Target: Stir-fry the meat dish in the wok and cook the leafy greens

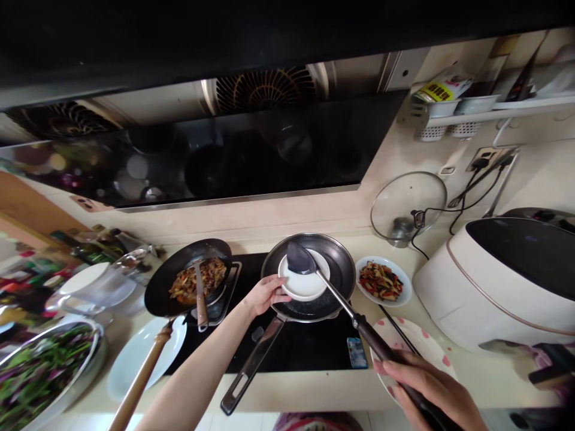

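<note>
My left hand (268, 294) is closed on the left rim of a small white bowl (309, 292), thumb at the edge. The bowl is over a dark frying pan (342, 270) on the right side of the hob; something pale and smooth shows inside it. My right hand (426, 386) is wrapped round the dark handle of a spatula (332, 290). The spatula's black head lies in or just above the bowl, tilted; contact cannot be made out. The pan's long handle points toward me, below my left wrist.
On the left burner, a wok (157, 293) holds cooked food and a second spatula (200, 302). A plate of sliced food (381, 281), a spotted plate (438, 335) and a white appliance (449, 299) stand right. Left are a pale plate (119, 374) and a bowl of greens (96, 353).
</note>
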{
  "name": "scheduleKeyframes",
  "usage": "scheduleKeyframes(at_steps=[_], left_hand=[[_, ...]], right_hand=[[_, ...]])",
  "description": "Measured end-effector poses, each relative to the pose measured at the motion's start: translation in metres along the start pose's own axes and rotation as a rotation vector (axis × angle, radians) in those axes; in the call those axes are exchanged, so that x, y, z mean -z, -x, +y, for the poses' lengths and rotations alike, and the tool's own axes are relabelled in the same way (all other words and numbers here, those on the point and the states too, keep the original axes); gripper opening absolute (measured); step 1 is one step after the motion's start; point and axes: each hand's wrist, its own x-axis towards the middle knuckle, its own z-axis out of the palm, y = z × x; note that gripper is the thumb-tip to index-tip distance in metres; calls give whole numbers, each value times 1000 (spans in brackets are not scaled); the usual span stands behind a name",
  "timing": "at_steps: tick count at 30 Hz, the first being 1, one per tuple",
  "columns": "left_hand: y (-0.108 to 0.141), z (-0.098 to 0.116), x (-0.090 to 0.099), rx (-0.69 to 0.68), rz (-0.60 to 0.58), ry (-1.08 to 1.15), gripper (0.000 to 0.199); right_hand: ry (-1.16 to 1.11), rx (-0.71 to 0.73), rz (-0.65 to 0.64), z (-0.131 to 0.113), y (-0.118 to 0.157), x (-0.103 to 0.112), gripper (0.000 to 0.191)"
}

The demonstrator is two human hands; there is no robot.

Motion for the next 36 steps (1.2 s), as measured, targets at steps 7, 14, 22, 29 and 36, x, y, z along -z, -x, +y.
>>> scheduleKeyframes(at_steps=[7,14,22,29,36], left_hand=[[-1,-1,-2,-135,95,-84,25],[-5,0,2,-218,119,-134,34],[-8,9,1,-235,82,-216,43],[-9,18,2,-242,108,-275,45],[-14,17,-8,-260,144,-364,46]], right_hand=[[200,150,-44,11,2,6,33],[28,8,-77,8,-3,20,29],[85,15,-116,10,6,24,33],[245,169,-141,19,-2,23,38],[243,167,-133,14,-8,21,35]])
